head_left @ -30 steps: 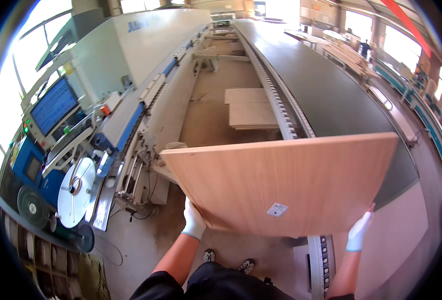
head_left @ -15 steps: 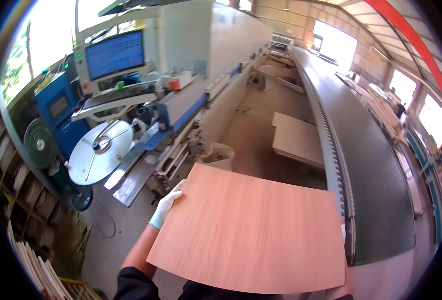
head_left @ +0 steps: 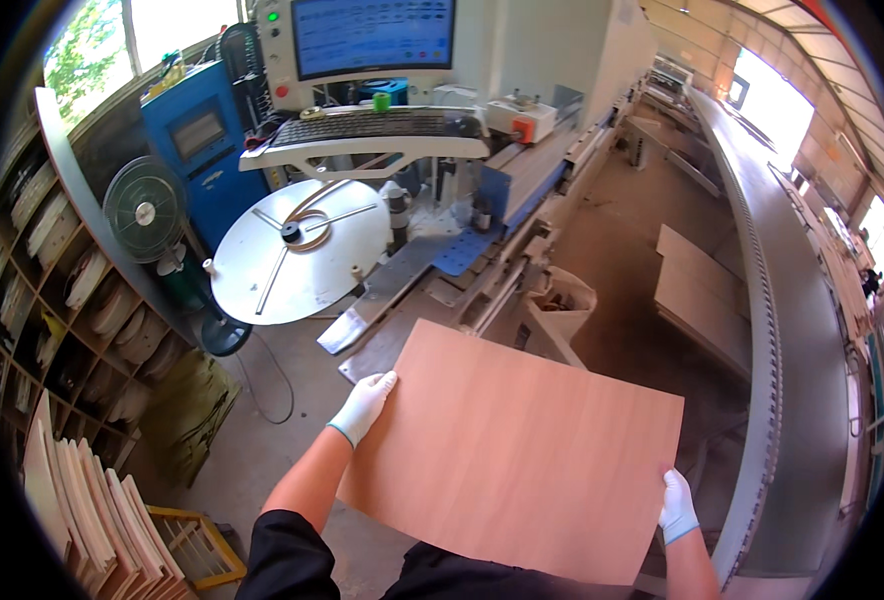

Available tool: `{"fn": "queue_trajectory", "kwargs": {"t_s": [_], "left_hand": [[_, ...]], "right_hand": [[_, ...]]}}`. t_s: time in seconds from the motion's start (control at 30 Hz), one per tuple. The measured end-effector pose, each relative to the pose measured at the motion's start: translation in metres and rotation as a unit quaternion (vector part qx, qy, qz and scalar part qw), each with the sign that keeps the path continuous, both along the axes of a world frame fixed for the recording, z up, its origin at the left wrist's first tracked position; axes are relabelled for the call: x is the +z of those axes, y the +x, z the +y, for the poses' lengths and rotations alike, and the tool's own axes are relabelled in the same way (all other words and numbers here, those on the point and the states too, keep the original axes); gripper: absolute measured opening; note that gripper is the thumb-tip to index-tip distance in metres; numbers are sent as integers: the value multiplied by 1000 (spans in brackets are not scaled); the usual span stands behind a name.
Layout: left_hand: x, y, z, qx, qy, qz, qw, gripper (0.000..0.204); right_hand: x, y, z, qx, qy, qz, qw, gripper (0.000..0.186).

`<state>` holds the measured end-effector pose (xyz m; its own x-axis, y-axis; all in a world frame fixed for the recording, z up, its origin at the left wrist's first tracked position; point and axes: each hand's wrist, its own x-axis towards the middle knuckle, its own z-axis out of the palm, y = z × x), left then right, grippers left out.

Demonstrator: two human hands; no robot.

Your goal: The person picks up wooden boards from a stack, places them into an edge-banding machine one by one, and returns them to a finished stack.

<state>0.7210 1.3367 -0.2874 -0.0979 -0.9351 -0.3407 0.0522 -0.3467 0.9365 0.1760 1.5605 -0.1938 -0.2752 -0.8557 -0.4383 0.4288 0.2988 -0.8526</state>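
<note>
A large rectangular wood-grain panel (head_left: 522,455) in pinkish brown is held out in front of me, its broad face up. My left hand (head_left: 364,405), in a white glove, grips the panel's left edge, thumb on top and the other fingers hidden beneath. On the opposite edge my right hand (head_left: 677,503), also gloved in white, clasps the panel lower down; most of its fingers are out of sight. Just beyond the far edge lies the metal infeed end (head_left: 362,325) of a long machine, with a blue plate (head_left: 467,253) on it.
A round white reel table (head_left: 337,270) stands left of the machine, below a keyboard shelf (head_left: 362,128) and monitor (head_left: 372,35). A conveyor (head_left: 802,430) runs along the right. Upright boards (head_left: 102,510) lean at lower left, near a fan (head_left: 145,212) and shelves (head_left: 37,300).
My view has swung left, toward the monitor and reel table. The panel has moved away from the conveyor with both hands still on it, and my right hand now shows more fully.
</note>
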Motion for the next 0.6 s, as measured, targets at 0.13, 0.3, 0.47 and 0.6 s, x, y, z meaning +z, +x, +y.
{"fn": "queue_trajectory", "kwargs": {"t_s": [0.13,0.3,0.47,0.6], "left_hand": [[-21,41,18,11,94,-17,995,46],[-20,94,65,-27,153,-65,986,48],[-13,130,70,52,168,-61,982,47],[-81,115,44,242,-87,-203,945,43]], "right_hand": [[-21,26,-11,-2,5,78,997,37],[-40,49,-25,-31,8,56,998,38],[-64,84,-19,-54,41,-56,996,47],[-96,146,27,-42,154,-239,958,49]]}}
